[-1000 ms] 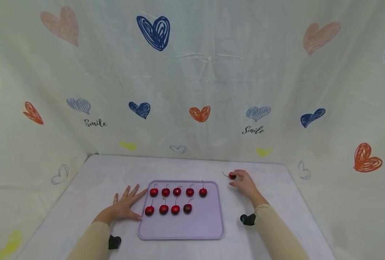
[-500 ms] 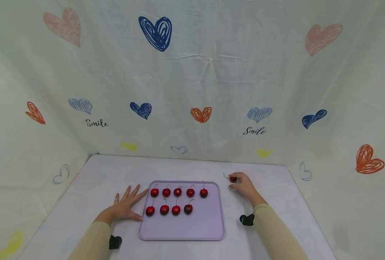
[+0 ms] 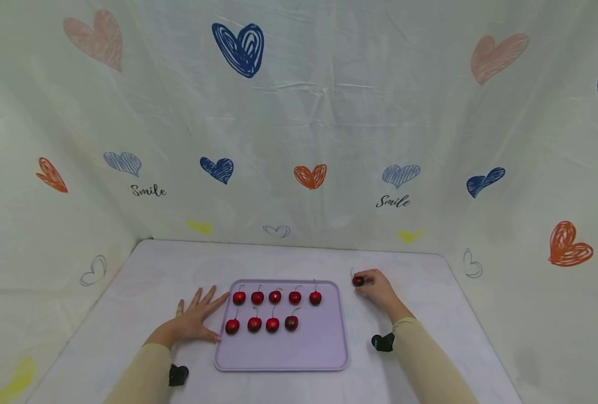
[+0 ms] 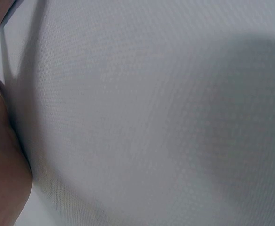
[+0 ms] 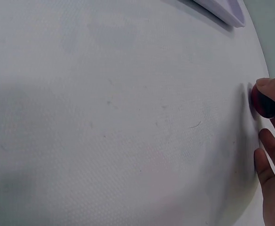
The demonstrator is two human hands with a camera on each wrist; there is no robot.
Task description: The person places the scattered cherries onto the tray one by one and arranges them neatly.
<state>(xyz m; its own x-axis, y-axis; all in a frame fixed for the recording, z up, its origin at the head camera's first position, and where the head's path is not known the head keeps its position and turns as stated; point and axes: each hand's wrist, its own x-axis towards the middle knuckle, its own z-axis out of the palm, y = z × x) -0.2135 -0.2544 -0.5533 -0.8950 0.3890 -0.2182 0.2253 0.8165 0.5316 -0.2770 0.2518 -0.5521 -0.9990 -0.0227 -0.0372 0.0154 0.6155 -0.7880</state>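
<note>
A dark red cherry [image 3: 358, 281] with a thin stem is pinched between the thumb and fingers of my right hand [image 3: 378, 290], to the right of the tray's far corner. The right wrist view shows the same cherry [image 5: 266, 102] under the thumb, close to the white table. My left hand [image 3: 193, 321] lies with its fingers spread, touching the left rim of the lilac tray [image 3: 319, 353]. On that tray sit several stemmed cherries in two rows; a front-row cherry [image 3: 272, 325] is bright red. Mostly table surface fills the left wrist view, with a bit of the hand [image 4: 3, 165].
The white table [image 3: 279, 261] ends at a pale curtain [image 3: 319, 123] printed with hearts. Dark wrist devices sit beside both sleeves, one by the left sleeve [image 3: 142, 373] and one by the right sleeve [image 3: 427, 359]. Bare tray surface shows in front of the cherries.
My right hand has closed its fingers on the cherry, and the cherry has shifted slightly nearer to me, its stem now more upright. The left hand and the tray have stayed in place.
</note>
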